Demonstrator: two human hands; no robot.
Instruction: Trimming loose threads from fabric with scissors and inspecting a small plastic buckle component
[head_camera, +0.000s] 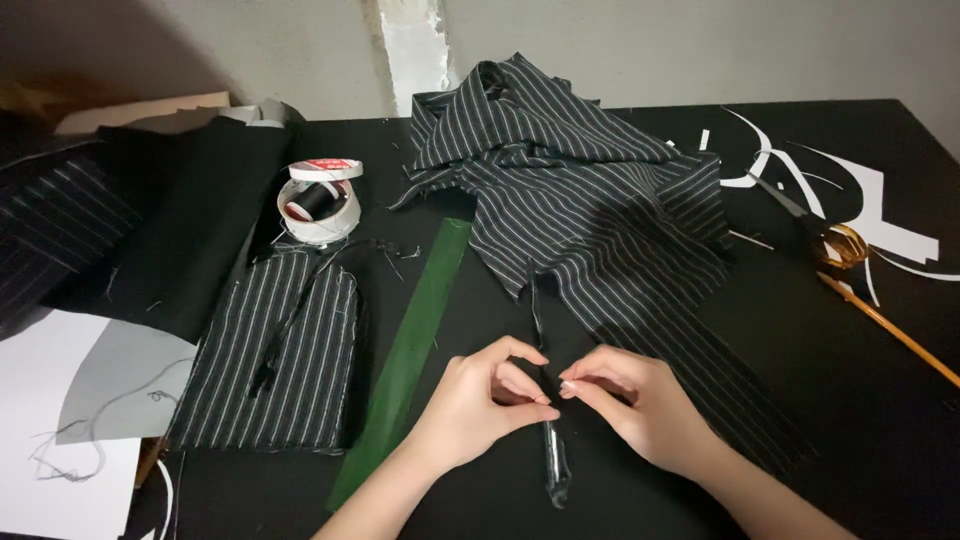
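My left hand (478, 403) and my right hand (640, 405) meet near the front middle of the black table (880, 420). Both pinch a thin dark fabric strip (553, 455) that runs from a pile of black pinstriped fabric (590, 190) down toward me; its lower end looks shiny. The fingertips of both hands nearly touch at the strip. A long green ruler (415, 340) lies diagonally just left of my left hand.
A flat pinstriped fabric piece (275, 355) lies left of the ruler, with a tape roll and thread spool (318, 200) behind it. Gold-handled scissors (815, 225), a wooden stick (890, 330) and white paper scraps (880, 205) sit at the right. Paper sheets (60, 430) lie at the left edge.
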